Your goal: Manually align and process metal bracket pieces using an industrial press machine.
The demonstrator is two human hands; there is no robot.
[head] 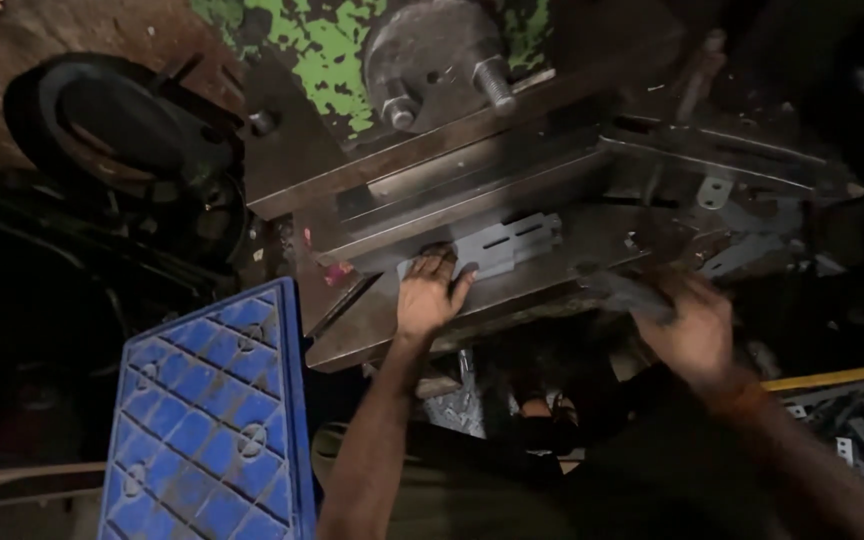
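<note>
My left hand [429,295] rests on the near end of a flat grey slotted metal plate [507,243] and presses it onto the press machine's steel bed [372,330]. Above the plate sits the machine's dark ram block [422,150] with a round grey disc and two bolts [439,50]. My right hand [692,325] hovers at the bed's right end, its fingers closed on a dark grey flat metal piece [624,293], which is blurred.
An upturned blue plastic crate [212,420] stands at the lower left. A yellow crate [857,378] with several slotted metal pieces sits at the lower right. A black wheel [112,120] lies upper left. Loose grey brackets [742,250] lie on the right of the bed.
</note>
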